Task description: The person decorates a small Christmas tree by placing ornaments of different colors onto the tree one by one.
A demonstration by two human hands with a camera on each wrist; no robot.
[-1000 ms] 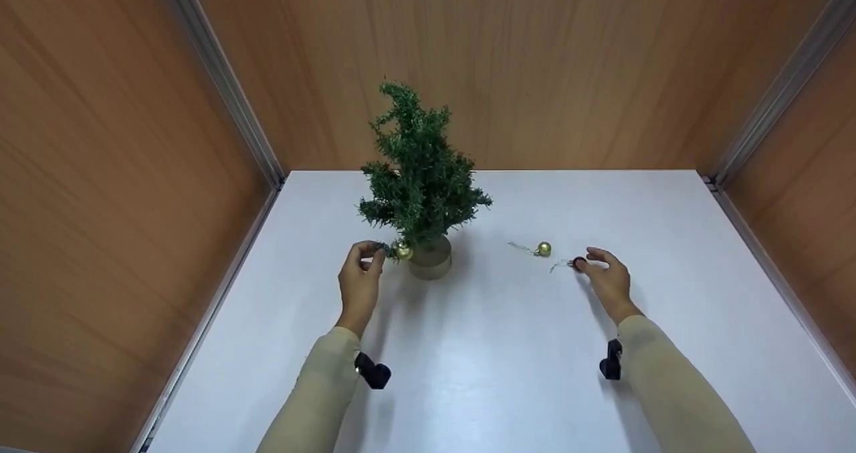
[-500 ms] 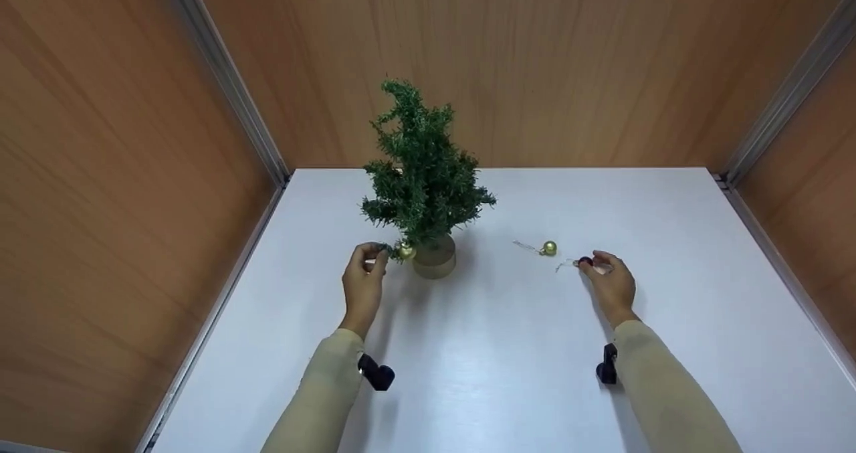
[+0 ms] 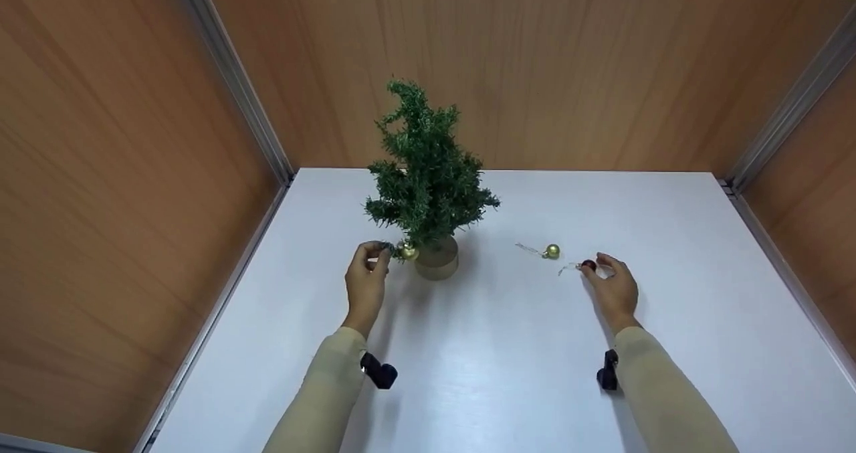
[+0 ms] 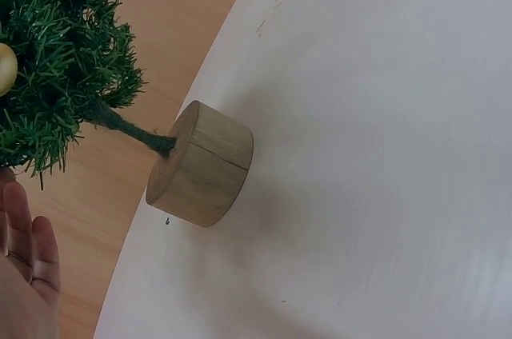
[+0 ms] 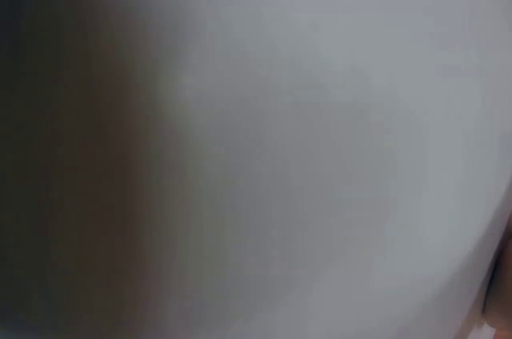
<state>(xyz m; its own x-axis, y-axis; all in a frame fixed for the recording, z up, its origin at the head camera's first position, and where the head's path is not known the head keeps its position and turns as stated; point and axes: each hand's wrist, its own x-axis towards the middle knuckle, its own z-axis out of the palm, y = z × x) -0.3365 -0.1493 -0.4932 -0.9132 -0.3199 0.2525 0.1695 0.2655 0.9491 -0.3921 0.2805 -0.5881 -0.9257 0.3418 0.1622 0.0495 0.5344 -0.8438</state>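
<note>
Little is displaced since the earlier head frames: the green tree (image 3: 424, 165), the left hand (image 3: 365, 289) and the right hand (image 3: 614, 289) are all shifted slightly to the right across the view together with the white tabletop (image 3: 508, 332), and their places relative to one another are kept.

In the head view, the tree is stood upright left of the middle, on a round wooden base (image 3: 437, 267), before a wood-grain panel (image 3: 535, 71). A low branch tip (image 3: 396, 252) is pinched between the thumb and fingers of the left hand; a hanging gold ornament (image 3: 409, 252) is carried just beside that grip, in front of the base's left side. Well to the right, a dark red ornament (image 3: 588, 264) is pinched at the fingertips of the right hand, its thread (image 3: 567, 268) pointed leftward. Near it, a loose gold ornament (image 3: 552, 251) is laid on the tabletop.

In the left wrist view, the tree is seen tilted by the camera's angle, its trunk (image 4: 128, 127) set into the base. Foliage is met by the left hand at the lower left; the pinch itself is cut off by the edge.

In the right wrist view, nearly everything is blurred. Only a sliver of the hand is caught at the lower right, and its grip cannot be told there.
</note>
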